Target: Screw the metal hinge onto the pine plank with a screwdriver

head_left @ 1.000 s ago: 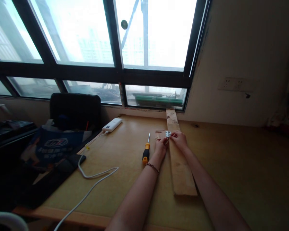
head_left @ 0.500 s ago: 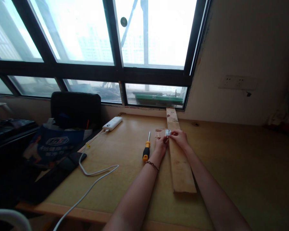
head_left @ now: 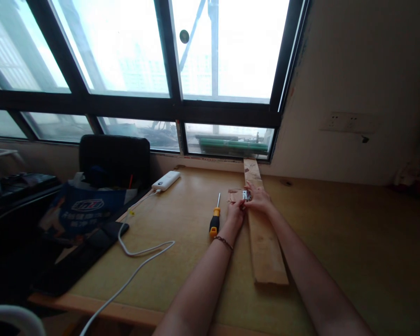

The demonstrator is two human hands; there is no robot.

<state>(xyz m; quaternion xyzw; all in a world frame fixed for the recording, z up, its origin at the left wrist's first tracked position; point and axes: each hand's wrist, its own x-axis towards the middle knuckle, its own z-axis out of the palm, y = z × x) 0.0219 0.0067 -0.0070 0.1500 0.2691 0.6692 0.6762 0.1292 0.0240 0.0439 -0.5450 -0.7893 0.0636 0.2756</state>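
Note:
A small silvery metal hinge [head_left: 245, 195] lies where a short wood piece [head_left: 233, 194] meets a long wooden plank [head_left: 268, 249]. My left hand [head_left: 235, 212], with a bracelet at the wrist, has its fingers closed at the hinge's near edge. From the right, my right hand [head_left: 259, 199] reaches across the plank, its fingers bent over the hinge's right side and covering part of it. Fingertip details are too small to make out. Left of my left hand lies a yellow-and-black screwdriver [head_left: 214, 223], its shaft pointing away from me.
A white power bank [head_left: 166, 180] with a white cable [head_left: 143, 253] lies on the left of the table [head_left: 189, 261]. Beyond the table's left edge are a black chair [head_left: 114, 158] and a blue bag [head_left: 87, 210]. The plank's far end reaches the window wall.
My right hand's fingers have moved over the hinge's right part, hiding more of it. My left hand stays close to the hinge. The whole view has shifted slightly.

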